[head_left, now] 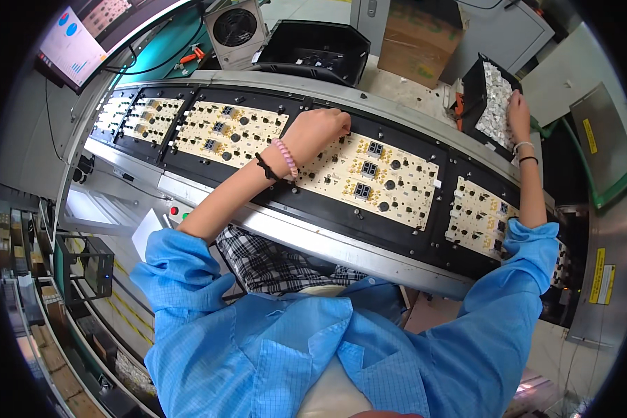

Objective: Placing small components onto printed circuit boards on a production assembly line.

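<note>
My left hand (322, 129) is over the far left part of a cream circuit board (341, 171). Its fingers are curled together near the board's far edge, and whatever they hold is hidden. Dark square components and round black parts stand on that board, which sits in a black carrier frame (397, 233). Away to the right, my right hand (518, 117) reaches to the right side of a black bin (472, 87) full of small white parts (496, 104). Its fingers are bent down against the parts; what is between them cannot be made out.
More boards lie in carriers along the line, one to the left (223, 132) and one to the right (475, 216). A metal rail (313, 233) runs along the near side. Behind stand a black tray (313, 52), a cardboard box (419, 42) and a fan unit (235, 29).
</note>
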Tool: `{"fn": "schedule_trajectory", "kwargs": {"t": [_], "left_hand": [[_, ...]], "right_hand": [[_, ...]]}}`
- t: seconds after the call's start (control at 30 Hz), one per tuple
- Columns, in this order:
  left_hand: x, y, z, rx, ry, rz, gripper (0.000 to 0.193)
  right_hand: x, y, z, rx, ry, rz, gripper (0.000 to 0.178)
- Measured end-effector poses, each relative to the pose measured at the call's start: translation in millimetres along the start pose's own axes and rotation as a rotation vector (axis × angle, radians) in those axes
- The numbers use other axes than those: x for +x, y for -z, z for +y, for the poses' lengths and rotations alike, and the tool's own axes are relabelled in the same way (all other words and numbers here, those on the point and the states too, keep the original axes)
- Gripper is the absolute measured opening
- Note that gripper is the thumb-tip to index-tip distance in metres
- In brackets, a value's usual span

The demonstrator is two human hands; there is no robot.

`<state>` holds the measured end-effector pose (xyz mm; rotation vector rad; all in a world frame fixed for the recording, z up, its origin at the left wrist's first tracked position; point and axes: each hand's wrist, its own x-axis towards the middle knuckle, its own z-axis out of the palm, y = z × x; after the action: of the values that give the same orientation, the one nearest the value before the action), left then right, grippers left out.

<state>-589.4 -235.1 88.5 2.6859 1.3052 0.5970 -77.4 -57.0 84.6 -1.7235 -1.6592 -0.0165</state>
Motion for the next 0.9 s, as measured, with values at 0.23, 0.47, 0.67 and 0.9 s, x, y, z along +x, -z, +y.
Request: {"fn": "schedule_trajectory", "kwargs": {"t": [0.23, 0.47, 0.67, 0.9], "left_hand": [[3, -3, -1, 0.077, -0.093, -0.002, 0.011], [-1, -2, -6, 0.027, -0.083, 0.007, 0.012], [-6, 12, -21, -0.512, 0.262, 0.068, 0.033], [-18, 30, -33, -1.882, 0.680, -0.001, 0.045]], "right_hand": [[13, 21, 21, 2.066, -0.828, -0.630, 0.021], [-24, 32, -60, 2.032, -1.025, -0.581, 0.029], [-79, 50, -126, 1.700, -0.751, -0.753, 0.036], [-176, 80, -191, 1.010, -0.500, -1.030, 0.029]]}}
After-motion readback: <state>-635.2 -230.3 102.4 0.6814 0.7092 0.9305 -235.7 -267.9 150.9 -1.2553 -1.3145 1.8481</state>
